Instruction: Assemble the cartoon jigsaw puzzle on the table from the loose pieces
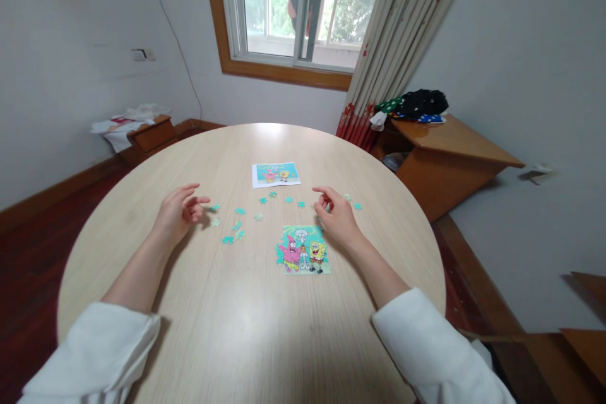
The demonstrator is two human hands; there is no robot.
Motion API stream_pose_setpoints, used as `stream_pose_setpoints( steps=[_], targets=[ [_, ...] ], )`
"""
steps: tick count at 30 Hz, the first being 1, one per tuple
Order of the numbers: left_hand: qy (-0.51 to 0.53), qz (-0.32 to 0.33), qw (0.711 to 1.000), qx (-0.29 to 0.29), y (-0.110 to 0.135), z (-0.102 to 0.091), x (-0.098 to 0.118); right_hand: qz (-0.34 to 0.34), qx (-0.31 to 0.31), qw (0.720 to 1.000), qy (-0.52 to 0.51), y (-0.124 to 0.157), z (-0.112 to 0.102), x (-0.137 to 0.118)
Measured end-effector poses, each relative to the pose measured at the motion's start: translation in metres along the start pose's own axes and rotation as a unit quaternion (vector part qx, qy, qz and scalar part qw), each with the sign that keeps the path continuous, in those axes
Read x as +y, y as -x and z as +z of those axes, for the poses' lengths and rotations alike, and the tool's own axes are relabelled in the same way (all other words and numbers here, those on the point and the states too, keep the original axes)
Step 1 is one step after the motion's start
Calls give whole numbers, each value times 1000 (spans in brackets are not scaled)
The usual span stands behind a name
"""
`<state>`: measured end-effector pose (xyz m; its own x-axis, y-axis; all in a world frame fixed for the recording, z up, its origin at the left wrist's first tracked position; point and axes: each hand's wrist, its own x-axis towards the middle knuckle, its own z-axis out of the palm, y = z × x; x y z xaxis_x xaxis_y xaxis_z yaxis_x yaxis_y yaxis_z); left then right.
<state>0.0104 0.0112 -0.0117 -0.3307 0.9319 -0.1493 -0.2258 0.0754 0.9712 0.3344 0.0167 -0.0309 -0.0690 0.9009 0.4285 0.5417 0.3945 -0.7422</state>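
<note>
Puzzle [303, 252] (partly assembled) lies beside the right hand [337, 217].

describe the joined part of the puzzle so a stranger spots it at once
On the pale round table, find the person's right hand, then look nearer the camera and slightly left. There lies the joined puzzle section, showing pink, pale and yellow cartoon figures. It is far bigger than any loose piece and, unlike the printed sheet farther off, has knobbly side edges.

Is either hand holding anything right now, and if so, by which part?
The left hand, loosely curled beside loose puzzle pieces, holds nothing that shows. For the right hand, curled near the joined puzzle, I cannot tell.
</note>
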Motion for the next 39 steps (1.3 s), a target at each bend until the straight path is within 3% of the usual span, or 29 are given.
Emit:
stream_pose_setpoints(
  steps=[7,14,27,32,36,39],
  targets=[
    [103,-188,971,-107,3,-21,19,19,-23,999,-12,-1,0,2],
    [139,-226,949,-169,0,-25,15,29,-51,998,-8,0,2,5],
    [154,-210,958,-124,-13,-44,11,43,-28,999,-9,-6,-2,24],
    [140,-211,957,-139,-13,-46,12,54,-27,998,-3,-8,-4,25],
    [67,-171,969,-165,-12,-48,10,59,-28,998,9,-8,-5,23],
    [-39,-94,980,-169,-9,-44,6,56,-38,998,9,-7,-5,22]
  ],
)
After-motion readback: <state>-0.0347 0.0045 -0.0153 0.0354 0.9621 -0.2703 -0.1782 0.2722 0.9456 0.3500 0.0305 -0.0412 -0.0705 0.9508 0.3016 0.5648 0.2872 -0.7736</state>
